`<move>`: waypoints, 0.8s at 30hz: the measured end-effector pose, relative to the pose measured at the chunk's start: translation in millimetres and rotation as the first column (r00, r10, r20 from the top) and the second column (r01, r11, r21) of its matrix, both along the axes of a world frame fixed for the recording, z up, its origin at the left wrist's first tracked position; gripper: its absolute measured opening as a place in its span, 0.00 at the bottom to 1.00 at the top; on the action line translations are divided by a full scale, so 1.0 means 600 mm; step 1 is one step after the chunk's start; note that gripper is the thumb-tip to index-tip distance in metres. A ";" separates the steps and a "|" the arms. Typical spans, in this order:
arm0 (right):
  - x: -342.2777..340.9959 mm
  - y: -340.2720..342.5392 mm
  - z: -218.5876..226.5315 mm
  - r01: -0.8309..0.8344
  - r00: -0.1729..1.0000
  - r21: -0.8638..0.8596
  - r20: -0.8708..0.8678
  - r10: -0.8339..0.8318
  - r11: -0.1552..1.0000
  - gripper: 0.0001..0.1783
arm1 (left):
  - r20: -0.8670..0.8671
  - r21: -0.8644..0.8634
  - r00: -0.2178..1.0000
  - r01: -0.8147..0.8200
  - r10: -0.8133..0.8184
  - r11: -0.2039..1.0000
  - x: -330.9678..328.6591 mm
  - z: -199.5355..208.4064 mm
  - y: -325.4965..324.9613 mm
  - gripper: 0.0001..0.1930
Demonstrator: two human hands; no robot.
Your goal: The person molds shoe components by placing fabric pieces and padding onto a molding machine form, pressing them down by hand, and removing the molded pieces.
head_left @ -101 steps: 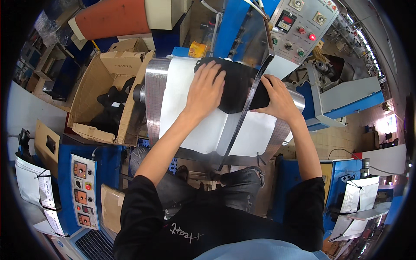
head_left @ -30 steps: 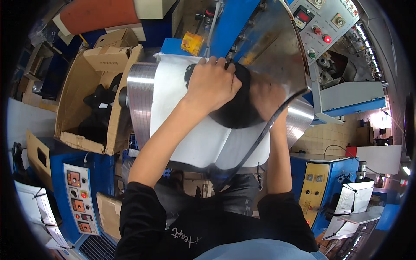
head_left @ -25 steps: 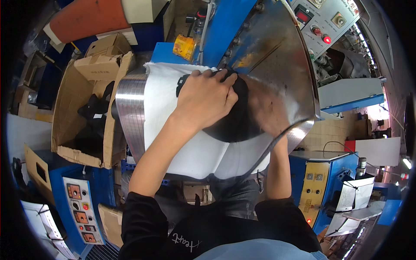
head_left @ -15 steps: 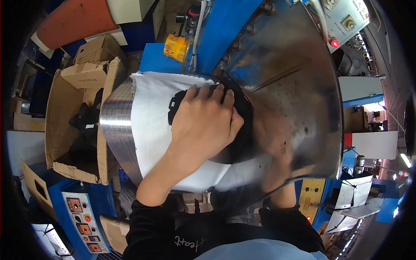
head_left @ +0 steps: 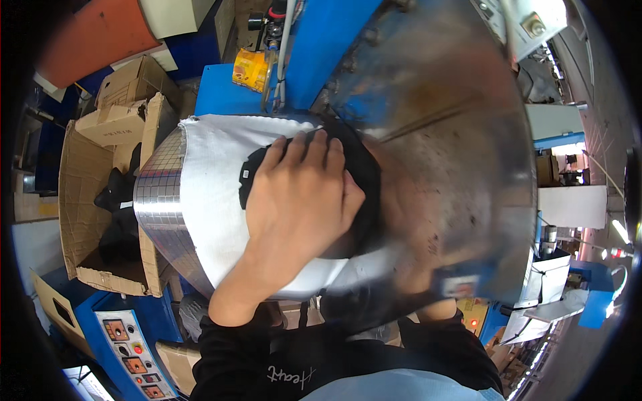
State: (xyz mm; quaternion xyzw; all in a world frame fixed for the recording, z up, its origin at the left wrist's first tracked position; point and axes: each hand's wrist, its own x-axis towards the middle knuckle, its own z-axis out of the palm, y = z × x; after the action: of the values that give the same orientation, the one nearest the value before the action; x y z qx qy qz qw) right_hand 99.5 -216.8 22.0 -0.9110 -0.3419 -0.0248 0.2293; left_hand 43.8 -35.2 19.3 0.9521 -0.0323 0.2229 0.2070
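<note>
My left hand [head_left: 297,194] lies flat, fingers stretched out, on top of a black, soft-looking piece [head_left: 366,217]. A small white mark shows near the piece's left edge. Under it a white cloth [head_left: 210,180] drapes over a rounded bed, whose left side is shiny metal with a grid pattern [head_left: 159,200]. My right hand [head_left: 401,197] is a blurred shape seen through a glossy, see-through panel [head_left: 488,194] on the right. Its fingers cannot be made out, nor whether it touches the black piece.
At left stands an open cardboard box [head_left: 152,247] with black pieces inside. A blue machine frame [head_left: 321,60] rises behind the bed, beside a yellow packet [head_left: 250,69]. Control panels sit at lower left [head_left: 130,354] and upper right [head_left: 531,23].
The whole view has shifted, so the bed and box sit farther left. My left hand stays on the black piece. The glossy panel now reaches farther right and hides the red lamp at upper right.
</note>
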 end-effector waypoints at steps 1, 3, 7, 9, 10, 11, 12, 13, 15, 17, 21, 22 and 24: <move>0.000 0.003 -0.004 -0.003 1.000 0.027 -0.010 0.003 1.000 0.23 | -0.001 0.015 1.000 -0.014 0.014 1.000 -0.002 -0.003 0.000 0.20; -0.003 0.010 0.000 0.001 1.000 0.054 -0.019 0.000 0.999 0.24 | 0.053 0.027 0.998 -0.017 0.016 0.999 -0.005 -0.001 0.005 0.18; 0.003 -0.020 -0.004 -0.049 0.918 -0.010 0.394 0.048 0.999 0.16 | 0.111 0.044 0.994 -0.010 0.005 0.999 0.000 0.011 -0.008 0.14; 0.013 -0.007 -0.011 0.000 0.945 0.032 0.326 -0.011 0.999 0.12 | 0.113 0.066 0.994 -0.013 0.005 0.998 -0.005 0.012 -0.010 0.15; 0.001 -0.005 0.002 -0.003 0.931 0.067 0.364 -0.021 0.998 0.12 | 0.116 0.082 0.993 -0.009 0.000 0.997 -0.007 0.013 -0.010 0.15; -0.011 -0.006 0.016 -0.008 0.916 0.102 0.401 -0.034 0.995 0.12 | 0.077 0.105 0.997 -0.029 0.021 0.994 -0.010 0.015 -0.010 0.15; -0.010 -0.011 0.020 -0.041 0.886 0.084 0.464 -0.003 0.996 0.13 | 0.041 0.126 0.999 -0.039 0.034 0.991 -0.012 0.019 -0.016 0.16; -0.017 -0.016 0.030 0.033 0.936 0.008 0.351 -0.034 0.999 0.13 | 0.047 0.138 0.999 -0.028 0.022 0.990 -0.016 0.024 -0.020 0.16; -0.020 -0.018 0.030 0.055 0.937 -0.034 0.346 -0.040 0.998 0.14 | -0.036 0.154 0.996 -0.072 0.078 0.986 -0.021 0.028 -0.025 0.16; -0.023 -0.019 0.027 0.060 0.939 -0.017 0.339 -0.050 0.998 0.16 | -0.049 0.180 0.995 -0.072 0.082 0.981 -0.023 0.031 -0.028 0.17; -0.022 -0.020 0.014 0.069 0.923 0.032 0.378 -0.076 0.997 0.19 | -0.012 0.217 0.995 -0.099 0.104 0.971 -0.027 0.023 -0.025 0.17; -0.022 -0.021 0.015 0.048 0.902 0.074 0.426 -0.075 0.996 0.20 | 0.014 0.215 0.994 -0.107 0.106 0.971 -0.027 0.022 -0.025 0.17; -0.023 -0.020 0.009 0.059 0.900 0.074 0.427 -0.086 0.995 0.20 | 0.137 0.197 0.986 -0.121 0.095 0.973 -0.028 0.012 -0.023 0.16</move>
State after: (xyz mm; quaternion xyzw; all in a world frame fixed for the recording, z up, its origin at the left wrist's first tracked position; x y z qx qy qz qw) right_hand 85.8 -229.1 27.5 -0.8881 -0.3489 -0.2432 0.1743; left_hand 27.3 -49.3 26.5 0.9526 -0.0161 0.2893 0.0930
